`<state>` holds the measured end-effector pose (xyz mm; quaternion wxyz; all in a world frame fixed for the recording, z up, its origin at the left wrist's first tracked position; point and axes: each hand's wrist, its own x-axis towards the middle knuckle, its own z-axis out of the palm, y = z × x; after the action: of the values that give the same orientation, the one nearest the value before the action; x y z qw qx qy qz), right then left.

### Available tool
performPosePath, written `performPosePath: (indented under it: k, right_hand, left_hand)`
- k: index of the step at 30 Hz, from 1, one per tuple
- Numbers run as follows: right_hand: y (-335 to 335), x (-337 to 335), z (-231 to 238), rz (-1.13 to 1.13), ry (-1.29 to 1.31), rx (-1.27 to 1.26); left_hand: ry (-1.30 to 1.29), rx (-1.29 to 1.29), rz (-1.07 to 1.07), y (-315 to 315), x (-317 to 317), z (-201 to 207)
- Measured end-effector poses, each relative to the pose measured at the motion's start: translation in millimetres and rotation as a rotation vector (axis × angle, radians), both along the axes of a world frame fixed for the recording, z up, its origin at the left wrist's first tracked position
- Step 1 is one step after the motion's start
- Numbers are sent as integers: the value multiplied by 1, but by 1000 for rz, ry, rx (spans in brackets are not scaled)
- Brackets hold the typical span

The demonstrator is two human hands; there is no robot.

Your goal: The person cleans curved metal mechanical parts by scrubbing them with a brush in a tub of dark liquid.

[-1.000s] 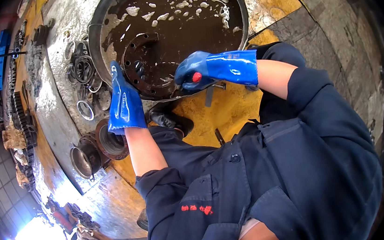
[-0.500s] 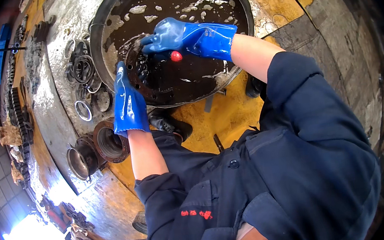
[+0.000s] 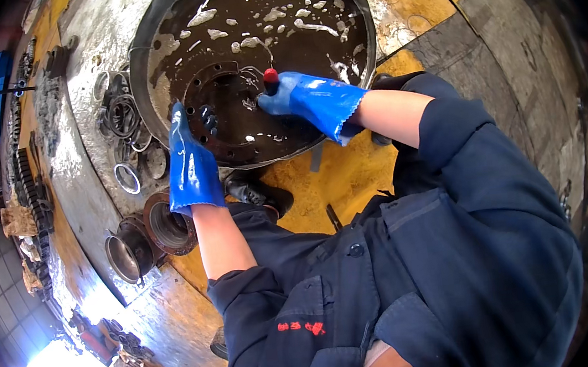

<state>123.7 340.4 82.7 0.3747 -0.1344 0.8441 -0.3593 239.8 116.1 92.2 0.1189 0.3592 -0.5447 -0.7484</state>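
Left hand point(image 3: 188, 148): blue glove, at the near-left rim of the tub point(image 3: 139, 67), thumb pointing up along the outer side of the rusty ring point(image 3: 202, 77). Dark blue fingertips seem to show inside the ring, so hand looks closed over its edge, pinching it. Left forearm runs nearly straight up from the rolled sleeve.

Right hand point(image 3: 292, 98): matching glove, curled around a red-tipped tool point(image 3: 270, 76), end poking up past the thumb side. Working end hidden. Hand sits at the right side of the ring, knuckles low near the liquid point(image 3: 294, 44). Right forearm comes in slanted from the right, elbow out, sleeve rolled too.

Ring lies in the tub, left-of-centre near side, partly under brown liquid with white foam patches; bolt holes visible.

Writing: small red stitched characters point(image 3: 302, 327) on the dark jacket point(image 3: 430, 255), above the chest pocket; too small to read.

Nearby: tangled loops and metal rings point(image 3: 127, 178) left of the tub, flanged rusty part point(image 3: 154, 225) below them.
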Motion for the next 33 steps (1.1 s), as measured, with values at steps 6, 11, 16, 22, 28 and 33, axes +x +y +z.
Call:
performPosePath:
  k: [6,11,16,22,28,33]
  right_hand:
    - [1,32,44,-10,-238,-160]
    - [-11,44,49,-33,-214,-372]
    - [-49,15,19,263,399,-413]
    - [-69,-2,-1,-302,-131,-635]
    - [-72,25,14,-170,61,-511]
    - [-38,30,39,82,20,-301]
  left_hand:
    - [-19,16,-38,17,13,32]
    - [44,-112,-65,21,20,33]
    - [-61,-1225,-351,11,36,29]
    - [29,-315,-156,-3,13,10]
    - [-2,-76,-24,17,19,43]
    - [-38,-11,-42,19,4,35]
